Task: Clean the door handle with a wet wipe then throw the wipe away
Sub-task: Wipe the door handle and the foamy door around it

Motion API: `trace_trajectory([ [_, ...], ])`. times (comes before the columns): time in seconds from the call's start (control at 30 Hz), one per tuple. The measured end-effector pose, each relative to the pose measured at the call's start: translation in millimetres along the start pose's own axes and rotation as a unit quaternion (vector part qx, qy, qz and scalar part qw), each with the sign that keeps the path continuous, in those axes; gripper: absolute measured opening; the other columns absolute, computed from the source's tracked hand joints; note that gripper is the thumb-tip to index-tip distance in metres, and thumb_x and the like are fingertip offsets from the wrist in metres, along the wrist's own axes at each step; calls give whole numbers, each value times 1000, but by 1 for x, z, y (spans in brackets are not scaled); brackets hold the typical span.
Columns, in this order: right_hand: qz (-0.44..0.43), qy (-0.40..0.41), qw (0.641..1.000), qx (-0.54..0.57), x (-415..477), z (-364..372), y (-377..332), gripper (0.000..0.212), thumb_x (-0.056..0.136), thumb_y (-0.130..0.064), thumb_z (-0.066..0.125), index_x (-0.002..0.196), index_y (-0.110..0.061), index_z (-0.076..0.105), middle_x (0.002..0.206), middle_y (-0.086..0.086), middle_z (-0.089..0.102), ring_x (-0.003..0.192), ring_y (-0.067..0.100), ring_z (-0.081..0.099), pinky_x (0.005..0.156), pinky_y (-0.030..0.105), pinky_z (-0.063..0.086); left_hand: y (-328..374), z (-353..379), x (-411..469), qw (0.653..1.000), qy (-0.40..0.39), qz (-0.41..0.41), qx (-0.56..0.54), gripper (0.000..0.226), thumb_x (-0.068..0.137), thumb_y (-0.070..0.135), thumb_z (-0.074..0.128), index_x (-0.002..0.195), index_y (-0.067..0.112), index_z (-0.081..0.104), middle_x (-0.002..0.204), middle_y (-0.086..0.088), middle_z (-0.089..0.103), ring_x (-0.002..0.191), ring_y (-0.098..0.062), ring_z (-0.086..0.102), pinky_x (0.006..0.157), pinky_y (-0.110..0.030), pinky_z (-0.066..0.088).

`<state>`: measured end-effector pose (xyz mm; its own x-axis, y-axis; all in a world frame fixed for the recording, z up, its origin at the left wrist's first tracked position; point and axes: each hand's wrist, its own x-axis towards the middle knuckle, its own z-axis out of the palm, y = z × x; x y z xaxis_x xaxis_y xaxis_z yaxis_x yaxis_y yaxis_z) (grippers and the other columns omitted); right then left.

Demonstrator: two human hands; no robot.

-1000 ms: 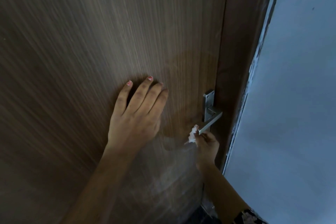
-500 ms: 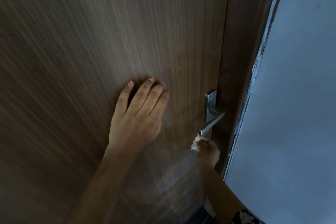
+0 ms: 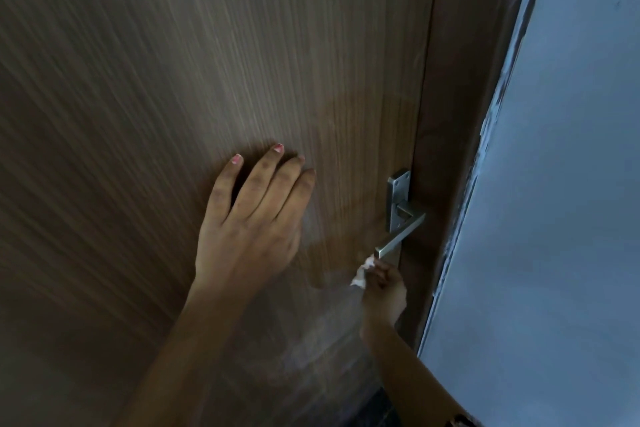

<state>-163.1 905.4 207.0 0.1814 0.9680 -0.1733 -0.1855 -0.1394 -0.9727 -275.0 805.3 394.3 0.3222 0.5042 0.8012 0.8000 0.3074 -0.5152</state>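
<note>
A patterned sleeve (image 3: 462, 421) shows at the bottom right corner, and both bare forearms reach up from the lower edge towards the door (image 3: 156, 80). The right grip (image 3: 384, 291), a bare hand, is just below the handle (image 3: 398, 237), its fingers curled round a crumpled white wipe (image 3: 362, 276). The wipe sticks out on the hand's left side, and its top seems to touch the free end of the handle's lever. The lever is grey metal and slants down and to the left from an upright backplate (image 3: 398, 191) set near the door's right edge. The left grip (image 3: 249, 229), the other bare hand, lies flat on the brown wood-grain door with straight fingers and pink nails, holding nothing, well to the left of the handle. Right of the door stands the dark frame (image 3: 460, 114), and past it a pale blue-grey wall (image 3: 571, 184).
</note>
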Motion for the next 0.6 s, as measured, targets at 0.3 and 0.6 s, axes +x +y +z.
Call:
trace_trajectory([
  [0.3, 3, 54, 999, 5, 30, -3, -33, 20, 84, -1, 61, 101, -10, 66, 102, 4, 68, 89, 13, 64, 68, 14, 51, 0, 1, 1, 1000, -2, -9, -18, 33, 95, 21, 47, 123, 16, 65, 130, 0, 62, 130, -20, 44, 114, -43, 22],
  [0.6, 23, 77, 997, 11, 46, -2, -19, 30, 96, -14, 48, 114, 7, 60, 113, 21, 64, 111, 34, 58, 102, 33, 41, -1, 3, 1, 1000, -2, -9, -24, 32, 95, 20, 48, 122, 16, 65, 129, 0, 63, 130, -20, 45, 114, -44, 24],
])
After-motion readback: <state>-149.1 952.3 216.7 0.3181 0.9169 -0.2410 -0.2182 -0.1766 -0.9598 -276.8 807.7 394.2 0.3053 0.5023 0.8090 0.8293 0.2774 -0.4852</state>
